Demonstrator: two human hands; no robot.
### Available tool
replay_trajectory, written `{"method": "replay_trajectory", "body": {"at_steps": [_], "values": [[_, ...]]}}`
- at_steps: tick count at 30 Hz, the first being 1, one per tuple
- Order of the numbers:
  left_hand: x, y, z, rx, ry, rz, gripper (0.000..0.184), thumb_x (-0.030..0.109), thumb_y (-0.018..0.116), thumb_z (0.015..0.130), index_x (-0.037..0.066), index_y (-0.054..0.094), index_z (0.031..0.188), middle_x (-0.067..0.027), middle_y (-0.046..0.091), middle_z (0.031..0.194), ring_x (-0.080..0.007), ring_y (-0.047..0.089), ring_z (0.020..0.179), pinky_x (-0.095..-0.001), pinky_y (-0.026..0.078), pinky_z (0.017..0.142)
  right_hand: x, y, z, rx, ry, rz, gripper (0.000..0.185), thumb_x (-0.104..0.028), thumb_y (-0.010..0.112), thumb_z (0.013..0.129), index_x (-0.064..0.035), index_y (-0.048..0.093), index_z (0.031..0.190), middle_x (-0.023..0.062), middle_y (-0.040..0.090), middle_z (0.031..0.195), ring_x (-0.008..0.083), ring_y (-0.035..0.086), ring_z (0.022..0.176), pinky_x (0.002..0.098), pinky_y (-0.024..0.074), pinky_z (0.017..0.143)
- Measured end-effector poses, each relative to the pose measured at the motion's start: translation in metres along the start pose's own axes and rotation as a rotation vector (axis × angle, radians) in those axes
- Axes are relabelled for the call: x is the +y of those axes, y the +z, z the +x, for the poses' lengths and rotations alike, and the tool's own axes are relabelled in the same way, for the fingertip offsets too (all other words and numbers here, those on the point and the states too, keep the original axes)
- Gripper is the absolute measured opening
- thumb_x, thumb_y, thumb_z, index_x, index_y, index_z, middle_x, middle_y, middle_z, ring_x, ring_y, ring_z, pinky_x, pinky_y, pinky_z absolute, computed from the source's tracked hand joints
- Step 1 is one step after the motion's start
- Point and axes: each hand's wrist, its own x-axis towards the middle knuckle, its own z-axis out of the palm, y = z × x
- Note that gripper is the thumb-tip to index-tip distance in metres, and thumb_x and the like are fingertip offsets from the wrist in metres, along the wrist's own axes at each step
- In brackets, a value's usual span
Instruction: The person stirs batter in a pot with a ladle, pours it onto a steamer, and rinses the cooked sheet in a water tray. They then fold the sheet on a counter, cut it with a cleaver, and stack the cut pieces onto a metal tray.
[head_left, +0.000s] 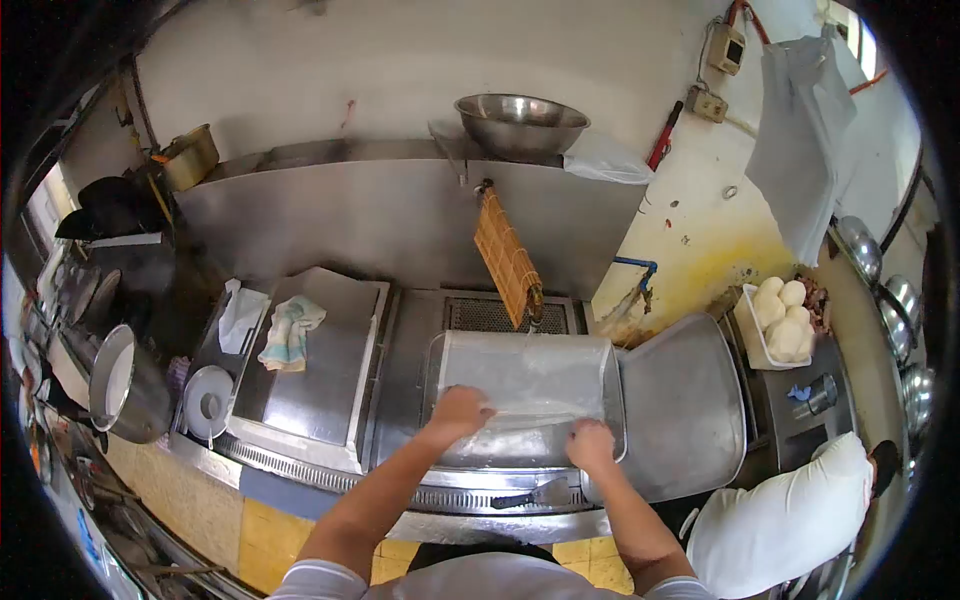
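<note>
Pinching the near edge of a thin sheet (pixel 525 365) with left hand (pixel 462 412) and right hand (pixel 590 443).

Lying in a shallow tray (pixel 520 455) on the steel counter (pixel 405 350), mostly beyond both hands, toward the tray's far edge, with long axis running left to right. Closed narrow on either side, fingers bunched around the sheet's loose edge, as far as shows; partly hidden at the fingertips. Set a little farther in on the left, closer to the tray's near right corner on the right, so roughly in line with the fold between. About equally near from both arms, and touching at both. Beside the tray's right edge, a big pan (pixel 685 410); at the counter's front edge, a scraper (pixel 553 492). Above the far edge, a hanging bamboo mat (pixel 505 255).
</note>
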Motion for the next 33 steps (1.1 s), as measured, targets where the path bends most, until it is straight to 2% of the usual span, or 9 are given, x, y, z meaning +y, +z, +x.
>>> {"method": "replay_trajectory", "body": {"at_steps": [2, 9, 15, 18, 22, 26, 28, 30, 33], "values": [[0.013, 0.010, 0.041, 0.087, 0.010, -0.204, 0.034, 0.036, 0.071, 0.090, 0.007, 0.078, 0.107, -0.0151, 0.076, 0.105, -0.0361, 0.072, 0.100, -0.0465, 0.055, 0.091, -0.025, -0.004, 0.018, 0.206, -0.078, 0.276, 0.027, -0.024, 0.070, 0.085, -0.0031, 0.079, 0.099, 0.0208, 0.076, 0.090, 0.0354, 0.074, 0.085, 0.0446, 0.0585, 0.080], [0.078, 0.006, 0.105, 0.237, -0.222, -0.938, 0.032, 0.027, 0.062, 0.101, 0.000, 0.076, 0.112, -0.0191, 0.077, 0.100, -0.0261, 0.075, 0.091, -0.0383, 0.056, 0.078, -0.088, -0.028, 0.097, -0.245, 0.172, 1.519, 0.017, -0.009, 0.067, 0.089, 0.0030, 0.072, 0.100, 0.0090, 0.073, 0.090, 0.0180, 0.069, 0.075, 0.0305, 0.0554, 0.067], [0.127, -0.056, 0.022, 0.461, -0.133, -0.481, 0.033, 0.028, 0.064, 0.100, 0.000, 0.072, 0.115, -0.0241, 0.073, 0.110, -0.0408, 0.069, 0.107, -0.0462, 0.054, 0.089, -0.107, 0.000, 0.125, -0.088, 0.051, 1.890, 0.015, -0.011, 0.065, 0.094, 0.0026, 0.068, 0.100, 0.0081, 0.068, 0.086, 0.0174, 0.062, 0.064, 0.0320, 0.0513, 0.057], [0.119, -0.044, -0.023, 0.630, -0.046, -0.398, 0.035, 0.027, 0.066, 0.098, -0.001, 0.069, 0.120, -0.0233, 0.071, 0.118, -0.0410, 0.066, 0.113, -0.0465, 0.052, 0.095, -0.127, -0.032, 0.126, -0.069, 0.087, 1.781, 0.015, -0.012, 0.069, 0.094, 0.0023, 0.067, 0.098, 0.0067, 0.066, 0.081, 0.0163, 0.061, 0.064, 0.0311, 0.0497, 0.055], [0.101, -0.013, -0.073, 0.624, -0.339, -0.401, 0.034, 0.020, 0.070, 0.093, 0.000, 0.069, 0.120, -0.0239, 0.069, 0.124, -0.0429, 0.065, 0.114, -0.0460, 0.051, 0.099, -0.158, -0.057, 0.106, -0.171, 0.078, 1.704, 0.018, -0.016, 0.070, 0.098, -0.0001, 0.068, 0.091, 0.0068, 0.065, 0.074, 0.0156, 0.059, 0.059, 0.0304, 0.0506, 0.055], [0.077, 0.013, -0.116, 0.643, -0.416, -0.349, 0.034, 0.018, 0.072, 0.088, 0.000, 0.068, 0.117, -0.0236, 0.070, 0.118, -0.0430, 0.066, 0.111, -0.0464, 0.051, 0.099, -0.207, -0.025, 0.054, -0.358, -0.161, 1.513, 0.023, -0.020, 0.069, 0.099, 0.0023, 0.072, 0.104, 0.0112, 0.073, 0.089, 0.0162, 0.068, 0.076, 0.0317, 0.0570, 0.071], [0.038, 0.052, -0.133, 0.607, -0.342, -0.367, 0.036, 0.017, 0.073, 0.085, 0.000, 0.068, 0.117, -0.0237, 0.070, 0.116, -0.0433, 0.066, 0.110, -0.0464, 0.052, 0.098, -0.228, -0.008, 0.005, -0.094, -0.529, 1.137, 0.025, -0.020, 0.068, 0.100, 0.0021, 0.072, 0.113, 0.0119, 0.075, 0.100, 0.0182, 0.070, 0.089, 0.0334, 0.0574, 0.081], [0.021, 0.073, -0.150, 0.576, -0.287, -0.385, 0.037, 0.017, 0.073, 0.083, 0.000, 0.068, 0.116, -0.0237, 0.070, 0.115, -0.0433, 0.066, 0.109, -0.0467, 0.052, 0.097, -0.241, 0.005, -0.036, -0.275, -0.662, 1.177, 0.030, -0.023, 0.069, 0.098, 0.0009, 0.072, 0.117, 0.0154, 0.075, 0.112, 0.0266, 0.071, 0.101, 0.0402, 0.0558, 0.091], [0.028, 0.058, -0.184, 0.606, -0.321, -0.387, 0.037, 0.016, 0.073, 0.082, 0.001, 0.068, 0.116, -0.0233, 0.070, 0.114, -0.0430, 0.066, 0.108, -0.0472, 0.052, 0.095, -0.254, -0.003, -0.076, -0.074, -0.981, 0.829, 0.034, -0.027, 0.073, 0.094, -0.0015, 0.073, 0.117, 0.0185, 0.073, 0.121, 0.0333, 0.067, 0.115, 0.0453, 0.0496, 0.103]]}}
